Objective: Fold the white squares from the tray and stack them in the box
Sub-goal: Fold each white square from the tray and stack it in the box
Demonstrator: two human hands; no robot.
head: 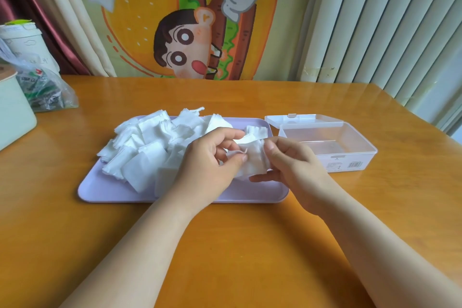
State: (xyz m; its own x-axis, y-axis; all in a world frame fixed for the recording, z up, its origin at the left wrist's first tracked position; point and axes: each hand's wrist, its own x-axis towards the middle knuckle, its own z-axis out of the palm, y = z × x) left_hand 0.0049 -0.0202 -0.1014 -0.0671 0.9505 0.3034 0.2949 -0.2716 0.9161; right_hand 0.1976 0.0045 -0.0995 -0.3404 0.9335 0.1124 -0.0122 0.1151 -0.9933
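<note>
Scene: You sit at a wooden tabletop point(225, 245). A lilac tray point(100, 190) lies straight ahead, and a clear box point(332, 142) stands just beside it at its 3 o'clock.
Held square: One white square point(255, 160), limp and crumpled, hangs between your two hands above the tray's 3 o'clock end.
Left hand: Your left hand point(212, 155) pinches the square's left edge between thumb and fingertips, where a corner curls over.
Right hand: Your right hand point(290, 160) pinches the right side, thumb on top and fingers beneath.
Pile: A loose pile of squares point(150, 145) covers the tray from 9 o'clock round to 12 o'clock, overlapping and unfolded.
Box: Its lid point(300, 119) lies open toward 12 o'clock. No squares show inside.
Handling: The square looks very light, soft and floppy, like gauze or cotton. It will likely sag, cling to its neighbours and fray if tugged. It should take a crease only while pressed.
Where to hold: Two adjacent corners look the best hold, pinched lightly so the square hangs flat. Bringing edge to edge should then make the fold.
</note>
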